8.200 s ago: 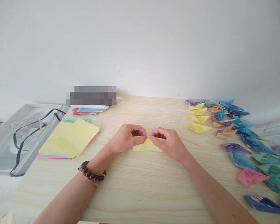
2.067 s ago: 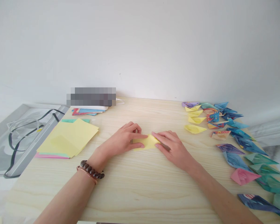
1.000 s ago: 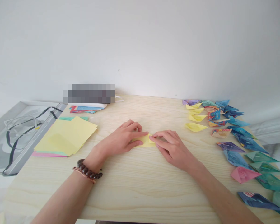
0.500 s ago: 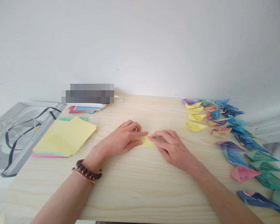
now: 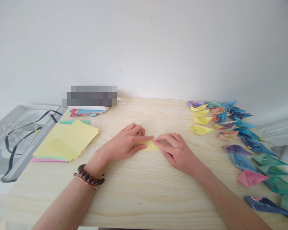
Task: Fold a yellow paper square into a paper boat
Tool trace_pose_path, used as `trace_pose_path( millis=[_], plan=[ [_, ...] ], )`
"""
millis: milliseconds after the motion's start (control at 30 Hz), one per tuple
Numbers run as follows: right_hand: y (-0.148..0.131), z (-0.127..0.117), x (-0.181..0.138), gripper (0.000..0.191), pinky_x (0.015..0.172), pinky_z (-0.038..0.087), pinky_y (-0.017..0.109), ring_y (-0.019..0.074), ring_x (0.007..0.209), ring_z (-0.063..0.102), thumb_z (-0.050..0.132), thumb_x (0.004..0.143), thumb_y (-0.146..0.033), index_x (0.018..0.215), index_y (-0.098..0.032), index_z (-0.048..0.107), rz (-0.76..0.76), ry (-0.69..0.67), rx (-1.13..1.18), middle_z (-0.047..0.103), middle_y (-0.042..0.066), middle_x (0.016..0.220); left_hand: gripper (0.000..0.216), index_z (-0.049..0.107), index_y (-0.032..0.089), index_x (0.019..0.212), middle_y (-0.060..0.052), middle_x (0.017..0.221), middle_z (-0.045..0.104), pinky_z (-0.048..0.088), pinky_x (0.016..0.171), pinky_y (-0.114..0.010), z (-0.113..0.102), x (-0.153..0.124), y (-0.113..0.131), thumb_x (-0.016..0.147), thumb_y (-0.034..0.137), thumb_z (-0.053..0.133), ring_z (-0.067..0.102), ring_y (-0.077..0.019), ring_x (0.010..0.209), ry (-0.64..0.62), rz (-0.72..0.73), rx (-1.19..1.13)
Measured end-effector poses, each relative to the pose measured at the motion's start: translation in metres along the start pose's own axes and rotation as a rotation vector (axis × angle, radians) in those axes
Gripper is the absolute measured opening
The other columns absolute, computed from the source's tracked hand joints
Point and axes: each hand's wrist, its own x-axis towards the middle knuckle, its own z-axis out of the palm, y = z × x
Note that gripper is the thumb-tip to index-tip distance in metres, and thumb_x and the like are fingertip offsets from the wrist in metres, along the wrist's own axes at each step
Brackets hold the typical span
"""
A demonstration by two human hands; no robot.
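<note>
A small folded yellow paper (image 5: 149,146) lies flat on the light wooden table (image 5: 139,191), in the middle. My left hand (image 5: 126,142) presses on its left part, index finger stretched along the upper edge and thumb under the lower edge. My right hand (image 5: 176,150) lies flat over its right part, fingertips meeting the left index finger at the paper's centre. Most of the paper is hidden under both hands. A dark bead bracelet (image 5: 88,177) is on my left wrist.
A stack of yellow, green and pink paper squares (image 5: 67,140) lies at the left. Patterned sheets (image 5: 87,112) sit at the back. Several folded paper boats (image 5: 242,140), yellow, blue, green and pink, fill the right side. A grey tray with cables (image 5: 16,134) stands far left.
Eight seconds ago both hands pinched the paper's upper edge, raised. Since then they have flattened onto it. Over the last second the hands have barely moved; the view shifted slightly.
</note>
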Motion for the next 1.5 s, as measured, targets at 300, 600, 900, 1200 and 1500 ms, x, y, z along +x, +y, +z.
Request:
trace_pose_path(
  millis=[300, 600, 900, 1200, 1500],
  plan=[
    [-0.001, 0.0, -0.001, 0.038, 0.089, 0.037, 0.039, 0.0201, 0.105, 0.045, 0.043, 0.086, -0.013, 0.121, -0.022, 0.053, 0.012, 0.001, -0.003, 0.055, 0.006, 0.116, 0.04, 0.043, 0.032, 0.129, -0.006, 0.102, 0.047, 0.037, 0.087, -0.037, 0.0, 0.001, 0.0, 0.089, 0.029, 0.042, 0.042, -0.0198, 0.092, -0.029, -0.01, 0.026],
    [-0.001, 0.0, 0.0, 0.037, 0.089, 0.037, 0.039, 0.0202, 0.106, 0.044, 0.043, 0.086, -0.013, 0.12, -0.022, 0.054, 0.018, -0.003, -0.011, 0.054, 0.006, 0.117, 0.041, 0.042, 0.034, 0.129, -0.006, 0.101, 0.047, 0.036, 0.087, -0.037, 0.001, 0.001, 0.0, 0.089, 0.03, 0.042, 0.042, -0.02, 0.092, -0.029, -0.014, 0.032],
    [-0.001, -0.001, 0.0, 0.036, 0.088, 0.038, 0.039, 0.0202, 0.104, 0.045, 0.043, 0.086, -0.013, 0.118, -0.022, 0.056, 0.013, -0.005, -0.016, 0.055, 0.006, 0.116, 0.035, 0.05, 0.032, 0.123, -0.005, 0.096, 0.049, 0.037, 0.084, -0.036, 0.001, 0.003, 0.007, 0.089, 0.03, 0.041, 0.043, -0.019, 0.09, 0.003, -0.052, 0.035],
    [-0.003, -0.002, 0.0, 0.037, 0.086, 0.04, 0.04, 0.0206, 0.102, 0.048, 0.044, 0.085, -0.013, 0.119, -0.023, 0.055, 0.001, 0.04, -0.01, 0.057, 0.007, 0.111, 0.025, 0.064, 0.026, 0.101, -0.005, 0.091, 0.052, 0.038, 0.08, -0.035, 0.014, 0.012, 0.021, 0.084, 0.036, 0.049, 0.045, -0.0193, 0.087, 0.149, -0.23, 0.101],
    [-0.006, -0.001, -0.001, 0.039, 0.087, 0.039, 0.04, 0.0207, 0.103, 0.048, 0.044, 0.086, -0.013, 0.121, -0.025, 0.053, 0.021, 0.055, 0.033, 0.057, 0.008, 0.109, 0.026, 0.064, 0.024, 0.093, -0.005, 0.09, 0.053, 0.036, 0.079, -0.035, 0.018, 0.014, 0.025, 0.083, 0.043, 0.049, 0.045, -0.0195, 0.086, 0.17, -0.271, 0.114]
  ],
)
